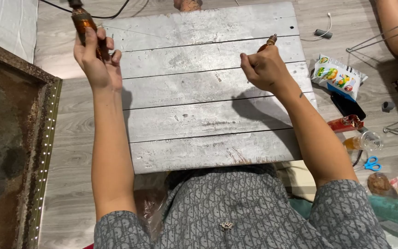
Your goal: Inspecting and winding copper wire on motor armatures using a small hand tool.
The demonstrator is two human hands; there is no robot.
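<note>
grey patterned fabric of the person's shirt point(236, 216) fills the near edge of the view, with both bare forearms reaching out from it over a whitewashed board of grey wooden planks point(199, 120) lying on the floor. left hand point(95, 57) is raised at the board's far left corner, wrist straight, palm turned right, fingers wrapped around a copper-coloured spool of wire point(83, 20). right hand point(263, 69) hovers over the board's right side near the far edge, knuckles up, clenched in a fist around a small reddish-brown tool with a brass tip point(268, 43) poking out past the thumb. a thin wire runs between the hands. a snack bag point(339, 76) lies off the right edge.
</note>
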